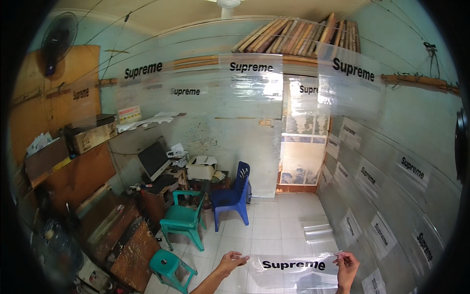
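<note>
Low in front of me hangs a clear plastic sheet (293,278) with bold black lettering across it. My left hand (231,263) is at its upper left edge, thumb and fingertips pinched there. At the upper right corner, my right hand (347,270) grips the sheet between thumb and curled fingers. The sheet is stretched between both hands, and the floor shows through it. Its lower part runs out of the picture. Beyond it, a stack of clear plastic sheets (318,231) lies on the white tiles.
Similar printed sheets (412,167) hang in rows along the right wall, and others (251,73) hang from overhead lines. To the left stand a green stool (166,263), a green chair (182,218) and a blue chair (230,198). A monitor (154,159) sits on a cluttered desk.
</note>
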A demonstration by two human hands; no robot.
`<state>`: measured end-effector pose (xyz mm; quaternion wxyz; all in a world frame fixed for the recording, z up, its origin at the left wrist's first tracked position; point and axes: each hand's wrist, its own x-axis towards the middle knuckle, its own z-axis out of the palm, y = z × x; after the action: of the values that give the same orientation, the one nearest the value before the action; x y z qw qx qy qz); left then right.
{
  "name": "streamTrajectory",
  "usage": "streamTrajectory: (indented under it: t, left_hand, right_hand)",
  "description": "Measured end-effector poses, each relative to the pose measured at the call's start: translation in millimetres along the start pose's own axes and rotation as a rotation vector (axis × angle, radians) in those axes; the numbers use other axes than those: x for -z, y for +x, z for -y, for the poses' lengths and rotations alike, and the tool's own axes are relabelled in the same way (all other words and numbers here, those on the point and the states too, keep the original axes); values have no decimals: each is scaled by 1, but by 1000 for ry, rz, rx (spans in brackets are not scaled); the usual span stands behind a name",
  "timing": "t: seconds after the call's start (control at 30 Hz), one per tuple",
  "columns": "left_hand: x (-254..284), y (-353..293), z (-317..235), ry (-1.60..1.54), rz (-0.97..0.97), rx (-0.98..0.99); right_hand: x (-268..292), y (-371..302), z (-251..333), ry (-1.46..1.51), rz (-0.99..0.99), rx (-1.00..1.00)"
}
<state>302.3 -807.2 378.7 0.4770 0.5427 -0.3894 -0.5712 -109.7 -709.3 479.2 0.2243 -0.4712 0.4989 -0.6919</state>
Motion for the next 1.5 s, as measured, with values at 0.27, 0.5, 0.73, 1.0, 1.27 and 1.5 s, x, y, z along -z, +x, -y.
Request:
streamTrajectory:
  t: [0.27,0.5,0.73,1.0,1.27,1.5]
  left_hand:
    - [-18,-1,77,-194,-163,77]
    - [-27,-5,81,-142,-293,-158]
    - [-39,-2,70,-147,-324,-249]
    - [-16,-12,22,-306,-8,-362]
    - [-13,-21,-55,-317,-88,-462]
    - [7,-14,-144,-148,-72,-665]
  right_hand:
    - [-6,25,20,-49,233,-15]
    - [-9,34,19,-65,270,-26]
    - [-8,48,17,-103,270,-19]
    - [-25,70,21,-49,243,-52]
    - [-45,110,-24,272,170,-241]
    - [-73,145,-24,483,178,-433]
